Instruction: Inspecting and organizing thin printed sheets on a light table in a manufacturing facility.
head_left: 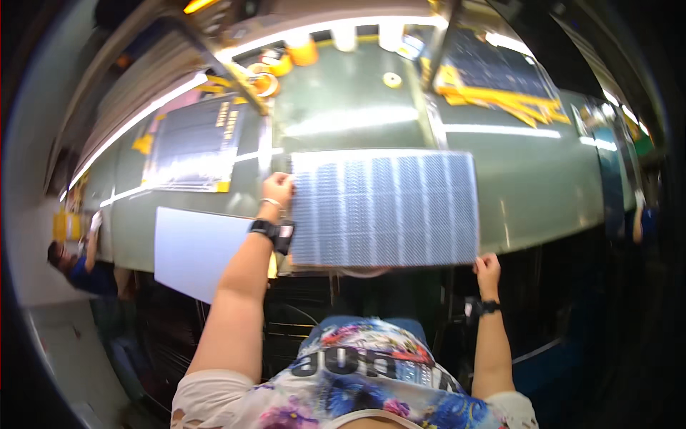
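In the head view, held a wide rectangular blue-grey panel [386, 209], finely patterned and crossed by pale bands, right at the middle of the scene, over the near side of a long glossy green table [532, 186]! Pinched its left edge with the bare left hand [278, 189], fingers curled in, up on the far half of that side. Pinched the near right corner with the bare right hand [487, 266], thumb and fingers drawn together. Could not tell whether panel and tabletop touched.

Wore a boxy black wrist device [271, 232] on the left, a dark wristband [489, 306] on the right, and a floral-print top [371, 379] below.

Spotted, just left, a flat bluish-white sheet [200, 247], partly behind the left forearm [246, 307] and jutting past the table's near edge. Farther left and back, saw a dark rectangular panel with yellow tape [193, 143], glare right across it! At far right, picked out dark flat sheets [493, 64] with yellow strips [493, 99] along their near side. Caught a small yellow ring-shaped roll [391, 79] well beyond the held panel, and orange rolls [266, 84] at far left. Glimpsed, at the extreme left, a co-worker in dark blue [93, 277], one white-gloved hand [96, 220] at the table's edge.
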Tool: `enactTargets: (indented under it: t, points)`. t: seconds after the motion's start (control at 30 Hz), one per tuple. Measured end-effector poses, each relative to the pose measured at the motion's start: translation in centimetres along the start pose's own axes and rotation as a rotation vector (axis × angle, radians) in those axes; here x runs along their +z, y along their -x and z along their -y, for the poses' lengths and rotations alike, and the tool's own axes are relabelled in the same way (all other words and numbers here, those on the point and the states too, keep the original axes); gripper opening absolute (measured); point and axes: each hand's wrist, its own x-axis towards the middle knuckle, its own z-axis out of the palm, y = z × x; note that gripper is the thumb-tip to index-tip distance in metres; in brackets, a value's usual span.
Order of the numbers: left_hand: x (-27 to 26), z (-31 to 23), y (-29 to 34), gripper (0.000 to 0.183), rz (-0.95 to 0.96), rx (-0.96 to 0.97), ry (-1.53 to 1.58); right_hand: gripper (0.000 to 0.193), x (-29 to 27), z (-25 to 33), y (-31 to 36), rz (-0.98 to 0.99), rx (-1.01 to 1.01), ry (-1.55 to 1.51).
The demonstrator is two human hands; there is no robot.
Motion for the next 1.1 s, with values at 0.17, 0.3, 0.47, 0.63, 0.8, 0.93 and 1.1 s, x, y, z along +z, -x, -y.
enactTargets:
  t: [0.17, 0.3, 0.47, 0.63, 0.8, 0.93, 1.1]
  points:
    - [2.4, -0.6, -0.5, 0.032, -0.178, 0.024, -0.484, 0.012, -0.7, -0.2, 0.7, 0.024, 0.118, 0.003]
    - [3.3, -3.0, -0.6, 0.048, -0.189, 0.007, -0.573, 0.012, -0.9, -0.4, 0.7, 0.03, 0.13, 0.039]
    - [2.9, -1.7, -1.4, 0.05, -0.06, 0.078, -0.824, 0.012, -0.6, -0.2, 0.6, 0.059, 0.143, 0.04]
    - [3.6, -2.4, -2.0, 0.048, 0.02, 0.051, -0.976, 0.012, -1.0, 0.0, 0.4, 0.048, 0.152, 0.05]
    - [4.7, -5.2, -2.3, 0.049, 0.098, -0.003, -1.161, 0.02, -1.8, 2.3, 0.6, -0.059, -0.052, 0.664]
    - [3.8, -1.8, -0.3, 0.051, -0.184, 0.246, -1.203, 0.056, 3.2, 9.9, -2.8, 0.076, -0.561, 1.14]
    - [5.4, 0.1, -0.8, 0.051, -0.218, 0.337, -1.055, 0.05, 6.7, 10.6, -14.2, 0.048, -0.634, 1.221]
